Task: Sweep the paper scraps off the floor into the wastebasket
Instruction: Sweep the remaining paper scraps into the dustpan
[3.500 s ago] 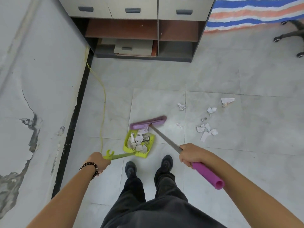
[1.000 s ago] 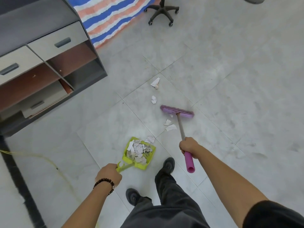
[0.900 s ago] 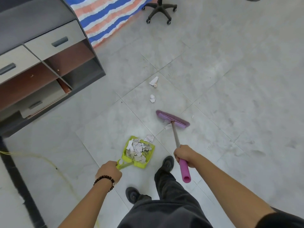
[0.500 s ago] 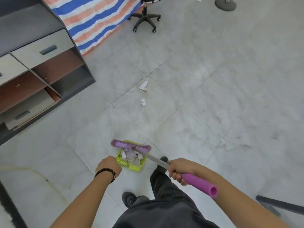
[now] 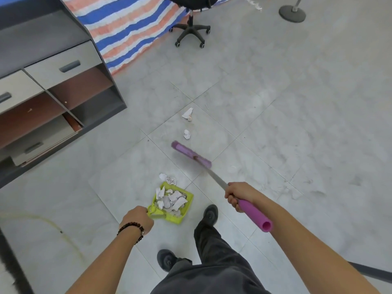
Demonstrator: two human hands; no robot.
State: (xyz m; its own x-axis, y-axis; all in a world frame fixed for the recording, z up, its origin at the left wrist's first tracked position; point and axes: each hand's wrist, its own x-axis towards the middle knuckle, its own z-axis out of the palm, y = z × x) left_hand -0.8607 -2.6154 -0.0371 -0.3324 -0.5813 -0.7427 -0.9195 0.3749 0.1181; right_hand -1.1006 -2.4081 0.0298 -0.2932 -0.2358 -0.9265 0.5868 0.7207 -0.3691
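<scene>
**Now the broom heads back out for the stragglers**

Low in the frame, the left hand point(image 5: 137, 217) grips the handle of the lime-green plastic dustpan point(image 5: 178, 219), which is heaped with torn white paper scraps point(image 5: 171, 200). One stray scrap point(image 5: 167, 178) lies just beyond its lip. At lower right, the right hand point(image 5: 237, 194) wraps the purple long-handled broom point(image 5: 214, 176). Its brush head point(image 5: 191, 154), over the pan half a second ago, now sits mid-frame just short of two crumpled scraps point(image 5: 187, 134). Those remain to be swept; no wastebasket shows.

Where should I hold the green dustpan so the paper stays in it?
Grip the dustpan by its handle, from the near side, as the left hand does. Its open lip faces away with scraps heaped near it, so keep it level.
</scene>
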